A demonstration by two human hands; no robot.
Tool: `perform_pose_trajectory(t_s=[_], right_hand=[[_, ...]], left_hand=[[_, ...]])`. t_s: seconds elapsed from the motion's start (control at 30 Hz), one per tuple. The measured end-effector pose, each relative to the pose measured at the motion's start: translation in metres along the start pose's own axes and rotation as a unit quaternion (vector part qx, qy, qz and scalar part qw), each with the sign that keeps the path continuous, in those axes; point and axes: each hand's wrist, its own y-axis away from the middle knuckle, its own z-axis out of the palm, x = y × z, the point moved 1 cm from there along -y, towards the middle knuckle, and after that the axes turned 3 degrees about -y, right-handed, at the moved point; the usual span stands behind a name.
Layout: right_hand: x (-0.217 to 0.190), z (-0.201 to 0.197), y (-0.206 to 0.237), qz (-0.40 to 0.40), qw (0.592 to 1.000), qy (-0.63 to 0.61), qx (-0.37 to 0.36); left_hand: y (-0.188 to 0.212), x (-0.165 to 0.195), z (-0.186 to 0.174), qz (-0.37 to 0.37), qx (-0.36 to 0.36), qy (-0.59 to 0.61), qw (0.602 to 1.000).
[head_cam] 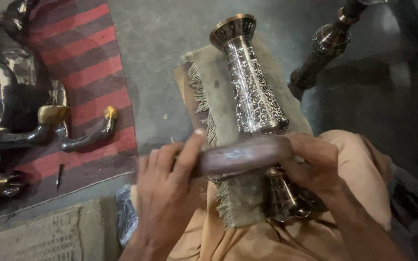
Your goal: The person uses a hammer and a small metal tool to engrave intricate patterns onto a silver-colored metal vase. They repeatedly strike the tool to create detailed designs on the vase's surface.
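Engraved metal vase [255, 92] across lap

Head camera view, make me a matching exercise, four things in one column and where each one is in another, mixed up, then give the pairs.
Things:
1. engraved metal vase
2. fringed cloth
3. striped rug
4. dark metal stand

Places:
A. on the floor at the left, under dark metal figures
B. lying along the cloth on the person's lap
C. on the floor at the upper right
D. spread under the vase

Pairs: 1-B, 2-D, 3-A, 4-C

The left hand and right hand hold a blurred flat tool across the vase.
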Motion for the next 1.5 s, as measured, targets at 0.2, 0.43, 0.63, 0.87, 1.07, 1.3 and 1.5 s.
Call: perform_pose_trajectory(t_s=[0.2,0.43,0.63,0.87,1.07,1.3,1.5], right_hand=[[0.001,-0.001,0.002,0.003,1.000,-0.006,0.001],[0.006,-0.004,0.005,0.034,0.999,-0.002,-0.019],[0.006,-0.002,0.005,0.010,0.999,-0.025,-0.018],[0.011,0.003,0.014,0.105,0.992,-0.063,0.042],[0.012,0.001,0.020,0.123,0.983,-0.124,0.056],[0.013,-0.006,0.017,0.094,0.993,-0.060,0.045],[0.023,-0.012,0.018,0.118,0.993,0.008,0.021]], left_hand=[[-0.002,-0.003,-0.001,0.004,-0.004,0.017,1.000],[-0.004,-0.003,0.001,0.000,-0.019,0.038,0.999],[-0.002,-0.006,-0.001,-0.025,0.003,0.105,0.994],[-0.005,-0.011,0.001,-0.024,-0.066,0.033,0.997],[-0.003,-0.009,0.003,-0.115,-0.146,0.186,0.965],[-0.028,0.002,-0.012,-0.081,-0.167,0.145,0.972],[-0.046,0.007,-0.019,0.054,-0.112,-0.035,0.992]])
